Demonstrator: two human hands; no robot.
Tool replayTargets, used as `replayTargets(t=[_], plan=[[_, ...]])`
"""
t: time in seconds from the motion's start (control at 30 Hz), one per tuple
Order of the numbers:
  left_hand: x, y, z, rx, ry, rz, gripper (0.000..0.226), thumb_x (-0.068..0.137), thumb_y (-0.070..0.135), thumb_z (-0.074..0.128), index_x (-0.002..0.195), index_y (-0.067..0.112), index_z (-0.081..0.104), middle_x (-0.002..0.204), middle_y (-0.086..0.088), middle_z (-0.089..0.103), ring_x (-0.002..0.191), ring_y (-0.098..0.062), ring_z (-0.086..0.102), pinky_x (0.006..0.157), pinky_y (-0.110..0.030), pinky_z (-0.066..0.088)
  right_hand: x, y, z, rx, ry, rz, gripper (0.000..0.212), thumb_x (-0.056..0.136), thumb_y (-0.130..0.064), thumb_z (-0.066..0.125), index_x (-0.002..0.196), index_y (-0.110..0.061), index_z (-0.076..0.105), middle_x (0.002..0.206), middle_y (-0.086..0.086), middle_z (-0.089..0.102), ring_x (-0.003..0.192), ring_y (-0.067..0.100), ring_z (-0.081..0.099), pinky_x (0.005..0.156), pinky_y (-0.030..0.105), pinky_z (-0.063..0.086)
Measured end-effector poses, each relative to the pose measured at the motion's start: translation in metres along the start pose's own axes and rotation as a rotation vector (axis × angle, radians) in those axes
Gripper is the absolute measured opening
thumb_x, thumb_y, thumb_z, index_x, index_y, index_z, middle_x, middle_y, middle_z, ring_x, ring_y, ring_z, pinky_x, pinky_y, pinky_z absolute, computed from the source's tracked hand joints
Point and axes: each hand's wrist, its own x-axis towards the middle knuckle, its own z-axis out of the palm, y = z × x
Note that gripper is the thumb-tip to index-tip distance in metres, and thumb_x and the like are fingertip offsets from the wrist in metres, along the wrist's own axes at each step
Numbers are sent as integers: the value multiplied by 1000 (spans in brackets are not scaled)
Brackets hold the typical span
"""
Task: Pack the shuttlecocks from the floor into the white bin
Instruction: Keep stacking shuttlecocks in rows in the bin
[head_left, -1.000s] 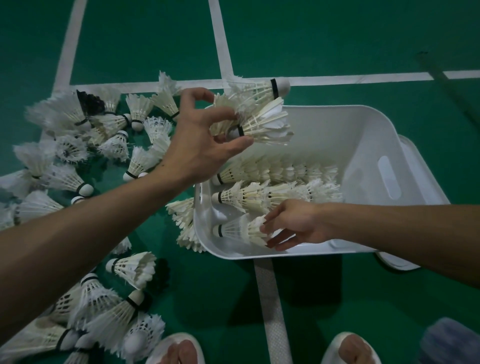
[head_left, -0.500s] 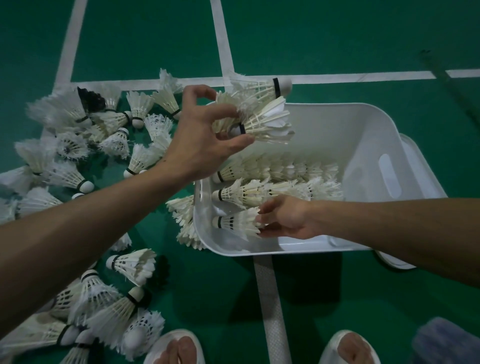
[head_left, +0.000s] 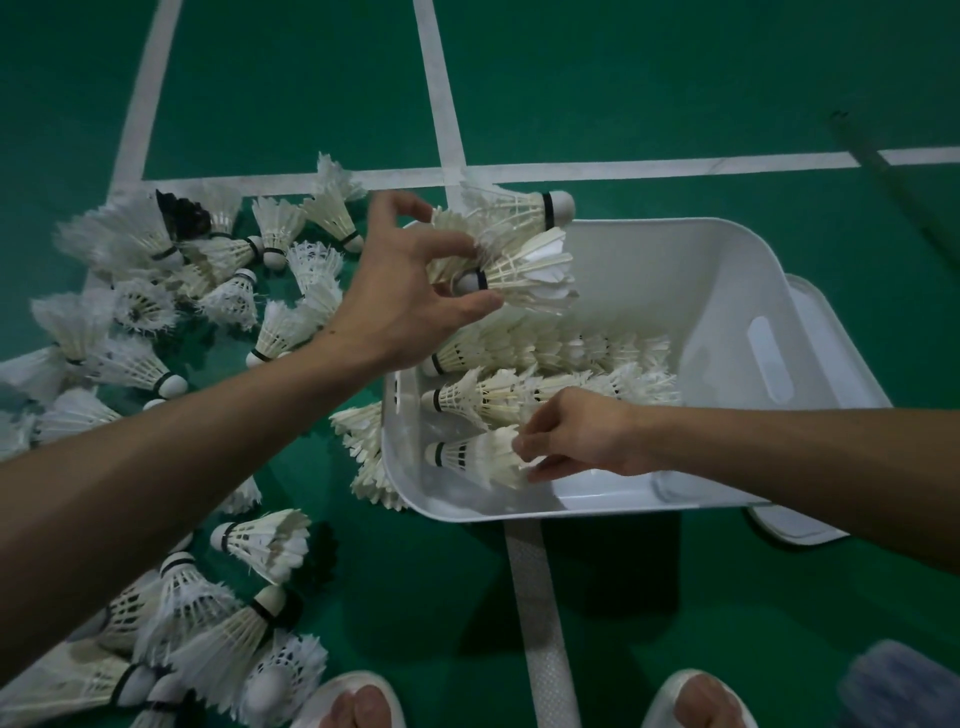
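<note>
Right hand (head_left: 576, 436) pinching feather skirt of a white shuttlecock (head_left: 475, 454) lying in white bin (head_left: 727, 291), left hand (head_left: 400, 296) gripping a shuttlecock cluster (head_left: 511, 254) over bin's rim, stacked rows (head_left: 550, 374) inside, loose shuttlecocks (head_left: 208, 291) scattered on green floor (head_left: 675, 93).

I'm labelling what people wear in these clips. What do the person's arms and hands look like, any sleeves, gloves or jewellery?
Both forearms are bare, with no sleeves in view. The left hand and right hand wear no gloves, and no rings, watch or wristbands are visible.
</note>
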Motion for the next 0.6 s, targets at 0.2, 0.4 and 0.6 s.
replayTargets(t=[0.2, 0.4, 0.6], plan=[[1, 6, 1, 43, -24, -32, 43, 73, 34, 78, 112, 18, 66, 120, 3, 26, 115, -11, 34, 88, 6, 23, -32, -10, -21, -116, 173, -87, 12, 91, -8, 62, 99, 1, 66, 96, 14, 69, 76, 19, 69, 66, 23, 58], [0, 9, 0, 72, -42, -74, 48, 73, 37, 77, 116, 19, 65, 120, 4, 25, 114, -9, 30, 103, -17, 18, -76, -47, -42, 128, 556, -642, 28, 83, -24, 71, 106, -8, 66, 99, 3, 69, 84, 14, 69, 70, 27, 59], [-3, 12, 7, 79, -92, -60, 47, 75, 39, 76, 117, 21, 64, 120, 3, 27, 111, -8, 30, 96, -17, 23, -71, -60, -30, 130, 583, -703, 14, 83, -7, 72, 94, -13, 66, 87, 0, 69, 75, 10, 67, 67, 23, 57]])
